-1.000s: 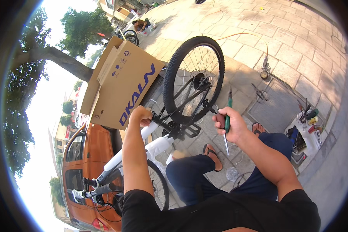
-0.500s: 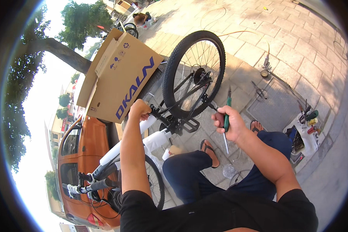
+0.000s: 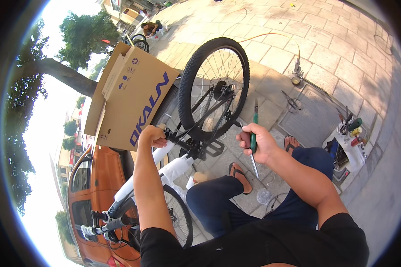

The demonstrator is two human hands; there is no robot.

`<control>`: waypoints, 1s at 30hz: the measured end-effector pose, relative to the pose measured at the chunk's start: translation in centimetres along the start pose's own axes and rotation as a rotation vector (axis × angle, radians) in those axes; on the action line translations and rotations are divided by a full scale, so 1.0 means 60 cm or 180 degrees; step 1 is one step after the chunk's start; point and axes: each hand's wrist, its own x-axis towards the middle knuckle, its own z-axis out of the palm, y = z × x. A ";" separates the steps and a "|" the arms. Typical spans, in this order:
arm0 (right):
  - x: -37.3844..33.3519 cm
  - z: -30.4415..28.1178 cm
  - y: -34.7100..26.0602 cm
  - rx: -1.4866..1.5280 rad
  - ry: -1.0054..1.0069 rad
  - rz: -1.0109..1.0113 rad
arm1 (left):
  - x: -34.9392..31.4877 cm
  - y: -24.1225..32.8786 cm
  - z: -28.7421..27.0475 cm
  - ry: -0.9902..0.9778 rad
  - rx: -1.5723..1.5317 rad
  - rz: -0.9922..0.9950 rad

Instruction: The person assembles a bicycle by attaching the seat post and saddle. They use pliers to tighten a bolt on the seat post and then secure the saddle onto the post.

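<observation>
My right hand (image 3: 263, 144) is closed around a green-handled tool (image 3: 254, 140), its narrow end pointing up. A slim metal rod (image 3: 254, 165) sticks out below the same fist. My left hand (image 3: 153, 135) is curled at the black frame part of the bicycle, beside a white-wrapped tube (image 3: 161, 153); what its fingers grip is hidden. The bicycle leans over with its rear wheel (image 3: 243, 84) up and ahead of me. Its crank and pedal (image 3: 213, 150) show between my hands. The handlebar (image 3: 116, 224) lies at lower left, near the front wheel (image 3: 182, 218).
A large cardboard box (image 3: 142, 95) stands behind the bicycle, with an orange car (image 3: 93, 178) to the left. Scissors (image 3: 292, 102) and an air hose gauge (image 3: 296, 80) lie on the paving. A tray of tools (image 3: 349, 153) sits right. Another person (image 3: 151, 29) crouches far off.
The view has shifted a little, so the bicycle's wheel and both hands appear slightly further left. The hands keep the same grips; otherwise little differs.
</observation>
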 end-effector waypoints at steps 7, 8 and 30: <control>0.001 -0.005 0.002 -0.0013 -0.0027 0.0017 | -0.041 0.027 0.033 0.0706 0.1215 0.0376; 0.001 -0.005 0.002 -0.0009 0.0061 0.0017 | -0.040 0.029 0.034 0.0680 0.1212 0.0382; -0.005 -0.014 -0.002 -0.0300 0.0191 -0.0071 | -0.023 -0.098 0.056 0.0691 -0.1424 0.0884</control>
